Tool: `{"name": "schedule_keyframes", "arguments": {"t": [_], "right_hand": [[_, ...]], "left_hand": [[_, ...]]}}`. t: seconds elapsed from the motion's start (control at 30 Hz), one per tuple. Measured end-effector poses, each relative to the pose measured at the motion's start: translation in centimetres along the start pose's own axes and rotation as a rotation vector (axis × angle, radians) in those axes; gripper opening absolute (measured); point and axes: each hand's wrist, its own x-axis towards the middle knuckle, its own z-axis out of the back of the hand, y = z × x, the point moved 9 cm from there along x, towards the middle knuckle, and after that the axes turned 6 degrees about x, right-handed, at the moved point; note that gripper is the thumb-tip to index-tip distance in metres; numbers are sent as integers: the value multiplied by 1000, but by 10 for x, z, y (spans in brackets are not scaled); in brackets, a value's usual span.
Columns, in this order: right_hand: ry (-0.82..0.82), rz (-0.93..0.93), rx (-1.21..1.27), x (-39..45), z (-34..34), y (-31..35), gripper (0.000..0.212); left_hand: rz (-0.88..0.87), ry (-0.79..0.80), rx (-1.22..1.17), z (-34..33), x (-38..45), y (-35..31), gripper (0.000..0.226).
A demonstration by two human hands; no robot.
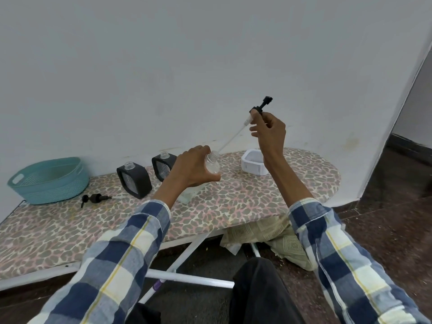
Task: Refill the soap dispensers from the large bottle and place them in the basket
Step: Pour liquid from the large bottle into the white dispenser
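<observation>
The ironing board (233,202) carries everything; it is no bench, so I keep its own name. At its far left corner sits the teal basket (46,181), with no dispenser in it as far as I can see. Two dark square dispensers (134,181) stand open-necked along the far edge, one nearer the middle (163,167), and a white tub (254,162) sits toward the far right end. A loose black pump (94,198) lies just in front of the basket.

My left hand (191,167) grips the clear bottle (212,163) near the middle of the board, fingers curled round its shoulder, neck tilted up toward my right. My right hand (268,132) pinches the black pump head (259,107) between thumb and fingertips; its long dip tube (231,139) slants down with its tip at or just inside the bottle's mouth, I cannot tell which.

I judge I am drawing this pump clear. To do it well I should pull along the tube's own line so it does not flick drops, keep the bottle steady and more upright, let the tip drain into the neck, then lay the pump on the board beside the other one.
</observation>
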Motion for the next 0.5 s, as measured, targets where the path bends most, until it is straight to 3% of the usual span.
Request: {"name": "schedule_keyframes", "arguments": {"t": [0.13,0.23,0.37,0.5], "right_hand": [[-101,-136,258,10,14,-24,41],[-167,-189,273,17,24,-42,34],[-154,-197,36,21,21,-69,37],[28,-195,-300,19,-9,-94,42]], "left_hand": [[30,-27,2,2,-2,4,63],[74,-62,-34,7,-7,13,57],[144,-127,-114,16,-17,27,54],[245,-208,-189,25,-31,49,57]]}}
